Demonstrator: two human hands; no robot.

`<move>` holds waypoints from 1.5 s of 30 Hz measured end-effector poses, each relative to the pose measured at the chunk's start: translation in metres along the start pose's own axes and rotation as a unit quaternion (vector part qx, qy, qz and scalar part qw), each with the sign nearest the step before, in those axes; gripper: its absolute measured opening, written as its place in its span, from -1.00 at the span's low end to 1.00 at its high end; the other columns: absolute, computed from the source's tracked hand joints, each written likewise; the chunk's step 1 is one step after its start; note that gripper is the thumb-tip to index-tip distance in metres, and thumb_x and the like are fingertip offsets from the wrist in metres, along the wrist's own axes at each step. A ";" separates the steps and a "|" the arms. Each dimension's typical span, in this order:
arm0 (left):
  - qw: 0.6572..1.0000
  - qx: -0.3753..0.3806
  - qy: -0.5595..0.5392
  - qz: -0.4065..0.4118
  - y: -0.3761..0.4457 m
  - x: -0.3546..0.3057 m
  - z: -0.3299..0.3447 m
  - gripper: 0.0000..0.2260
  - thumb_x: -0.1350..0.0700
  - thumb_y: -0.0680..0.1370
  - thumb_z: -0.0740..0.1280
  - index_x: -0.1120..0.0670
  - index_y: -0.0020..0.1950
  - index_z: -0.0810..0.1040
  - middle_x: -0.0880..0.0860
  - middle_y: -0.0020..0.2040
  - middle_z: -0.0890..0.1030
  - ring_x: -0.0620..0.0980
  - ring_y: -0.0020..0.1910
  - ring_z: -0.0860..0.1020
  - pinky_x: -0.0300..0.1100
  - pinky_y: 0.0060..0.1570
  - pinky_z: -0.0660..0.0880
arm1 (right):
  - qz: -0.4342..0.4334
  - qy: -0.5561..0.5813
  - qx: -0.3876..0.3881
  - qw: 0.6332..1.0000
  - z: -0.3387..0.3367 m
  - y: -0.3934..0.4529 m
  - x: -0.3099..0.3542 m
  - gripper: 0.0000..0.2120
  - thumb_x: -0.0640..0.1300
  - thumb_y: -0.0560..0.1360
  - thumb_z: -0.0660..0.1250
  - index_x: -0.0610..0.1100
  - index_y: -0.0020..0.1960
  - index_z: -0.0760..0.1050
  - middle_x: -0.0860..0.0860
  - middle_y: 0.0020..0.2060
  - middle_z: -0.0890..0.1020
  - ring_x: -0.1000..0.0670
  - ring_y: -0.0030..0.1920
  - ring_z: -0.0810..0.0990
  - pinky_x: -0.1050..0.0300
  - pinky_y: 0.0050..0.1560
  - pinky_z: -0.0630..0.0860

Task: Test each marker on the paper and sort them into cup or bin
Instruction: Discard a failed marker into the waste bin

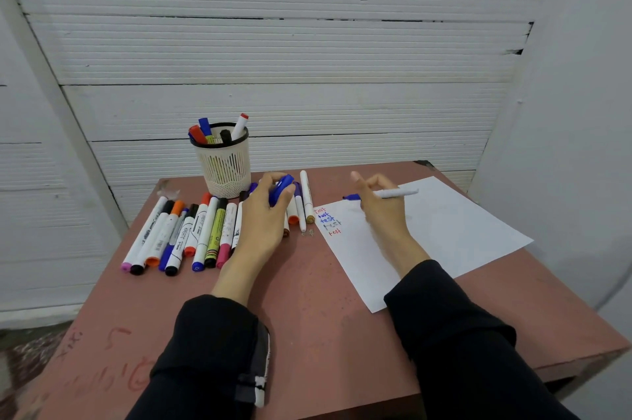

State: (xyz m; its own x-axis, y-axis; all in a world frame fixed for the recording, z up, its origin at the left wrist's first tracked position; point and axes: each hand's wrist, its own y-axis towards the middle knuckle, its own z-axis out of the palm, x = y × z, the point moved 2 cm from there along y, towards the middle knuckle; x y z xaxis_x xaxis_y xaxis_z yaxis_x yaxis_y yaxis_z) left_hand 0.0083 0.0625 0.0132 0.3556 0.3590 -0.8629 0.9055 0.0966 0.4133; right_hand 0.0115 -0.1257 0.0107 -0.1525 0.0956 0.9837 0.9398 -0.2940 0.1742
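Observation:
My right hand [379, 210] holds an uncapped white marker with a blue tip [396, 194] over the top left of the white paper [451, 231], tip pointing left. Several small words "test" [329, 221] in red, blue and black are written at the paper's left edge. My left hand [265, 214] grips a blue cap [281, 189] above the row of loose markers [191, 234]. A white mesh cup [224, 163] with several markers stands behind that row.
The reddish-brown table [307, 300] ends close on the right and front. Two white markers [304, 202] lie between my hands. White panelled walls close in behind and on both sides. No bin shows in view.

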 end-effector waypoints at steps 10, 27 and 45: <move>1.000 0.008 0.028 -0.007 0.004 0.009 0.001 -0.71 0.12 0.67 0.10 0.09 0.38 0.40 0.00 0.25 0.43 -0.07 0.21 0.41 -0.12 0.29 0.36 | 0.134 0.142 0.018 0.981 -0.002 0.001 0.002 -0.90 -0.17 0.54 0.28 -0.16 -0.12 0.55 -0.02 -0.39 0.53 0.08 -0.49 0.32 0.27 -0.51 0.21; 0.997 0.056 -0.040 0.032 -0.001 -0.004 0.006 -0.84 0.19 0.60 0.27 -0.09 0.05 0.50 -0.17 -0.01 0.55 -0.37 -0.06 0.49 -0.52 -0.11 0.37 | 0.080 0.235 0.081 0.965 -0.001 0.000 0.009 -0.86 -0.17 0.54 0.37 -0.21 -0.17 0.58 0.00 -0.43 0.55 0.12 -0.51 0.35 0.31 -0.53 0.24; 0.993 0.103 0.036 0.048 -0.007 -0.006 0.014 -0.87 0.06 0.64 0.18 0.01 0.02 0.52 -0.03 -0.31 0.50 -0.23 -0.39 0.43 -0.38 -0.33 0.36 | 0.052 0.185 0.145 0.971 0.008 -0.004 0.006 -0.90 -0.24 0.52 0.37 -0.24 -0.16 0.54 -0.05 -0.43 0.50 0.12 -0.46 0.37 0.31 -0.47 0.32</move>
State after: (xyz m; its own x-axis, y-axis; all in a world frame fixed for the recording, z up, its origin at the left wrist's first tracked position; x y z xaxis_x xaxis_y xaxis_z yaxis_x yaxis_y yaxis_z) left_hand 0.0034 0.0466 0.0118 0.4317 0.4238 -0.7963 0.8990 -0.1298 0.4183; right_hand 0.0094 -0.1165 0.0158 -0.1016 -0.2845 0.9533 0.9944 0.0004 0.1061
